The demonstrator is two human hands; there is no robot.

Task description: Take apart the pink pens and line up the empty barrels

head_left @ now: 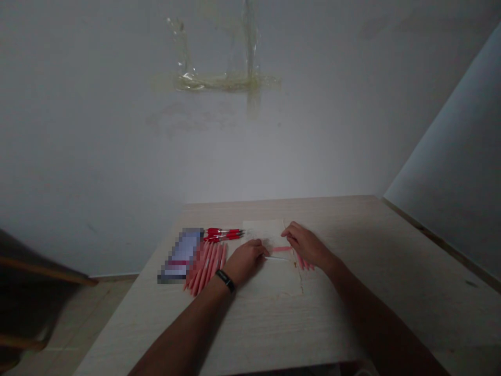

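Two hands over pale sheet [270, 282] on table [395, 261]. L hand [246, 261] resting on sheet's L part, black wristband [225, 281] on wrist. L fingers [259, 246] bunched, pressed together at one end of thin white refill [277, 258], seemingly pinching it, though fingertips partly hidden. Refill lying low over sheet's middle, pointing R toward R hand [307, 245], w/ no visible contact btwn refill and R hand. R hand above sheet's R edge, R fingers [291, 230] curled down, slightly apart, close to end of pink barrel [282, 249]; grip on it impossible to tell from this view. Barrel flat on sheet, btwn both hands, just beyond refill.

Approx. five pink barrels [306, 262] partly under R hand, at sheet's R edge. Bigger row of pink barrels [206, 266] side by side just L of sheet. Red pens [223, 234] in small bunch just beyond sheet's far L corner, tips pointing R. Pixelated pack [181, 255] touching row's L side, contents too blurred to tell. Beyond sheet, grey wall [297, 146] w/ strips of clear tape [217, 81]. Far L of sheet, dim floor [74, 318] and dark wooden-railed item [31, 282], too shadowy to name.
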